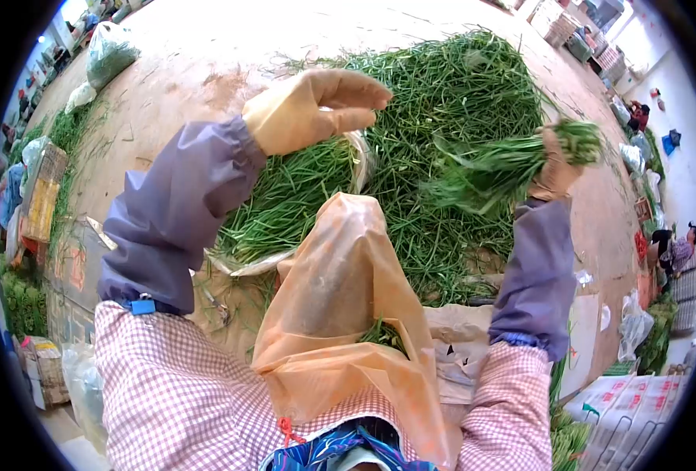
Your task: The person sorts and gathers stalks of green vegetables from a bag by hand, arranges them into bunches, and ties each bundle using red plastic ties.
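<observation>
My right hand point(556, 166), in a tan glove, is closed around a bunch of garlic chives point(493, 174). The thicker stalk ends stick out to the right of the fist, and the loose leaf ends trail left, somewhat blurred. My left hand point(305, 110), in a pale yellow glove, hovers with thumb and fingers apart and nothing between them. Below it, trimmed chives point(305, 192) lie in a pale shallow container point(361, 161), partly hidden by that hand. A large spread pile of chives point(450, 94) covers the floor ahead, under the right hand's bunch.
An orange translucent apron point(340, 298) covers my knee, with a few chive scraps in its fold. Filled plastic bags point(111, 53) stand far left. Stacked crates point(43, 192) line the left side. White packages point(626, 420) lie lower right. Other people point(681, 251) sit along the right wall.
</observation>
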### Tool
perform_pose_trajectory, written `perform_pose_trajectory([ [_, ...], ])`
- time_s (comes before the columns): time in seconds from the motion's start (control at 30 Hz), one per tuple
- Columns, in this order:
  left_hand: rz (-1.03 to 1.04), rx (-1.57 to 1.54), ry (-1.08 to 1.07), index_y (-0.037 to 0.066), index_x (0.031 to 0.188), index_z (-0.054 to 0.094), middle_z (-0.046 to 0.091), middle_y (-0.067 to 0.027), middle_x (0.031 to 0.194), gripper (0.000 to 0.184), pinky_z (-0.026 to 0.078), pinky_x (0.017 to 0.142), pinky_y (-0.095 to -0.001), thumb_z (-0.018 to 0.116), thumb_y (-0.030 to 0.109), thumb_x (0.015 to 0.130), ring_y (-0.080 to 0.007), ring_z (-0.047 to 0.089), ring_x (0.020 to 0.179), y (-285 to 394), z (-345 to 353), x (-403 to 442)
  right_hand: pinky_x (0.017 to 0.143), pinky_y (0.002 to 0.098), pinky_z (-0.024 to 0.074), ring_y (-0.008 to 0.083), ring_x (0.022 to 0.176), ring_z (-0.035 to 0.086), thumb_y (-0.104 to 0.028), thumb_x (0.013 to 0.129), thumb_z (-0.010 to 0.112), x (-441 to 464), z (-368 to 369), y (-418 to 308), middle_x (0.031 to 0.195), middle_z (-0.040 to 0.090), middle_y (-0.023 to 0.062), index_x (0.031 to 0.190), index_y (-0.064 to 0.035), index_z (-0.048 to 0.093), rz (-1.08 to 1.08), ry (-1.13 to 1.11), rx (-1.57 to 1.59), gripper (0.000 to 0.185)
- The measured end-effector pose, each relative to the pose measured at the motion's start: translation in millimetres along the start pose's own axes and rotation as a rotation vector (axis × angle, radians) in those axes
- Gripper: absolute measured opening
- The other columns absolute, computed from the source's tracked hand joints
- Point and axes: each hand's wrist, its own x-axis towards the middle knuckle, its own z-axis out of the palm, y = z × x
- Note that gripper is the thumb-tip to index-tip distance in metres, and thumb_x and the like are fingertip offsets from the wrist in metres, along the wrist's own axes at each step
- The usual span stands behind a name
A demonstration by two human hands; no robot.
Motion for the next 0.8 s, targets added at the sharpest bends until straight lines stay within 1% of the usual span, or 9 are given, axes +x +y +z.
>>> perform_pose_trajectory([
  [0.07, 0.048, -0.058, 0.017, 0.006, 0.130, 0.055, 0.060, -0.0151, 0.127, 0.045, 0.043, 0.105, -0.0418, 0.065, 0.025, 0.091, -0.0251, 0.057, 0.119, -1, -6, 10, 0.065, 0.0354, 0.0571, 0.0222, 0.074, 0.064, 0.003, 0.073, 0.072, -1, 6, -8, 0.091, 0.066, 0.0104, 0.101, 0.0010, 0.059, 0.105, -0.035, 0.264, 0.031],
  [0.23, 0.336, 0.235, 0.061, 0.003, 0.132, 0.053, 0.056, -0.0170, 0.131, 0.063, 0.038, 0.108, -0.0399, 0.074, 0.035, 0.082, -0.0268, 0.050, 0.126, 62, -11, 48, 0.095, 0.0435, 0.0466, 0.0243, 0.100, 0.058, -0.018, 0.087, 0.063, -51, 46, -53, 0.100, 0.061, 0.0114, 0.111, 0.0001, 0.055, 0.437, -0.331, 0.738, 0.032],
  [0.33, 0.234, 0.371, -0.126, 0.002, 0.142, 0.039, 0.050, -0.0206, 0.137, 0.095, 0.036, 0.109, -0.0437, 0.077, 0.054, 0.073, -0.0305, 0.048, 0.127, 76, 11, 50, 0.103, 0.0443, 0.0407, 0.0229, 0.103, 0.055, -0.022, 0.091, 0.056, -86, 56, -63, 0.105, 0.058, 0.0089, 0.124, -0.0026, 0.049, 0.442, -0.424, 1.051, 0.039],
  [0.4, -0.051, 0.035, -0.445, 0.002, 0.145, 0.032, 0.046, -0.0224, 0.140, 0.103, 0.037, 0.108, -0.0446, 0.074, 0.061, 0.071, -0.0331, 0.045, 0.130, 43, 44, 44, 0.105, 0.0430, 0.0395, 0.0217, 0.103, 0.054, -0.023, 0.092, 0.056, -110, 45, -52, 0.106, 0.056, 0.0072, 0.128, -0.0048, 0.046, 0.516, -0.440, 1.157, 0.042],
  [0.47, -0.205, -0.276, -0.665, 0.001, 0.145, 0.033, 0.042, -0.0232, 0.143, 0.098, 0.034, 0.110, -0.0433, 0.069, 0.062, 0.077, -0.0330, 0.038, 0.134, -15, 85, 13, 0.104, 0.0417, 0.0399, 0.0209, 0.102, 0.055, -0.024, 0.092, 0.058, -136, 22, -34, 0.107, 0.055, 0.0071, 0.132, -0.0058, 0.044, 0.722, -0.395, 1.272, 0.047],
  [0.5, -0.135, -0.296, -0.710, 0.000, 0.145, 0.033, 0.040, -0.0223, 0.144, 0.095, 0.031, 0.111, -0.0419, 0.066, 0.061, 0.080, -0.0313, 0.036, 0.135, -43, 103, -11, 0.104, 0.0416, 0.0400, 0.0213, 0.102, 0.055, -0.025, 0.092, 0.058, -148, 7, -22, 0.107, 0.055, 0.0072, 0.133, -0.0059, 0.043, 0.765, -0.371, 1.253, 0.047],
  [0.57, -0.143, -0.355, -0.779, -0.002, 0.144, 0.034, 0.041, -0.0214, 0.145, 0.090, 0.029, 0.112, -0.0398, 0.062, 0.059, 0.084, -0.0292, 0.036, 0.136, -61, 115, -54, 0.104, 0.0417, 0.0404, 0.0224, 0.102, 0.055, -0.024, 0.092, 0.058, -172, -26, -3, 0.108, 0.055, 0.0073, 0.134, -0.0065, 0.042, 0.835, -0.312, 1.208, 0.048],
  [0.7, -0.462, -0.465, -0.829, -0.004, 0.141, 0.039, 0.048, -0.0209, 0.139, 0.079, 0.031, 0.111, -0.0367, 0.059, 0.053, 0.089, -0.0276, 0.042, 0.132, -44, 96, -105, 0.103, 0.0430, 0.0412, 0.0239, 0.105, 0.056, -0.023, 0.092, 0.058, -195, -70, 15, 0.110, 0.057, 0.0086, 0.134, -0.0074, 0.043, 0.903, -0.259, 1.154, 0.047],
  [0.8, -0.307, 0.089, -0.448, 0.000, 0.138, 0.044, 0.056, -0.0216, 0.130, 0.077, 0.042, 0.103, -0.0439, 0.068, 0.049, 0.084, -0.0303, 0.057, 0.118, -19, 68, -89, 0.101, 0.0431, 0.0434, 0.0236, 0.103, 0.056, -0.022, 0.091, 0.059, -197, -70, 11, 0.109, 0.057, 0.0084, 0.133, -0.0082, 0.044, 0.919, -0.247, 1.124, 0.047],
])
